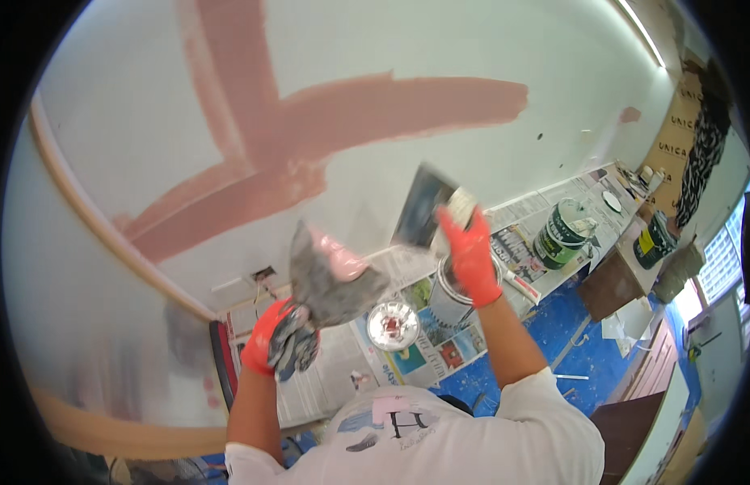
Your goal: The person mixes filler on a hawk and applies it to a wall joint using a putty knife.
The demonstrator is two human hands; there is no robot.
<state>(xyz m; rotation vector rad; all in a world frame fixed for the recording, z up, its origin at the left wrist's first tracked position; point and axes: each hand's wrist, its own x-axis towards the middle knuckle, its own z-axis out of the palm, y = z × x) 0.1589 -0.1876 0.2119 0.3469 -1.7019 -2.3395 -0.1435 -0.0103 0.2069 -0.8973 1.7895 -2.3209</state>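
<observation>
My left hand (270, 335), in a red glove smeared grey, grips a grey-crusted trowel (314, 295) carrying a glossy lump of pink filler (339, 259). My right hand (468, 250), also red-gloved, is closed on the handle of a square steel trowel (423, 206), raised in front of the pink-patched wall (367, 113). Under my right hand stands a metal can (448, 307), partly hidden, beside a white-and-red tube (520, 283). A shiny round lid (393, 326) lies on the newspaper (415, 360) between and below my hands.
A green bucket (557, 246) sits on the newspaper at right, with a white lid (611, 200) behind it. Another bucket (650, 250) rests on a brown box (601, 287). Blue sheeting (553, 331) covers the floor. A curved-looking wooden frame (100, 226) borders the wall at left.
</observation>
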